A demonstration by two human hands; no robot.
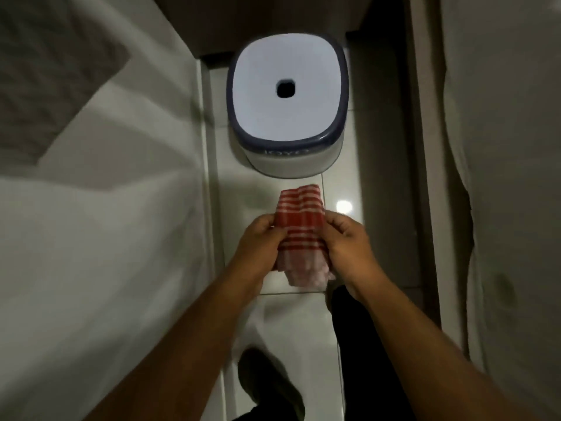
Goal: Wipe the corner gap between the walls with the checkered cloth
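- 1 checkered cloth (299,226), red and white, bunched between 2 hands above the tiled floor (288,323).
- Left hand (259,241) grips its left edge; right hand (349,243) its right.
- 1 white stool (287,95) beyond, seemingly plastic.

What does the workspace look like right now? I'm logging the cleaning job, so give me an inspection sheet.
Surface: glossy white floor tiles, with a light glare spot.
Job's things: red checkered cloth, bunched, held above the floor.
Clutter: white stool with dark rim and centre hole, standing ahead.
Grippers: left hand and right hand both grip the cloth.
Cables: nothing seen.
Surroundings: pale wall on the left, grey curtain-like fabric on the right; wiping not yet begun.
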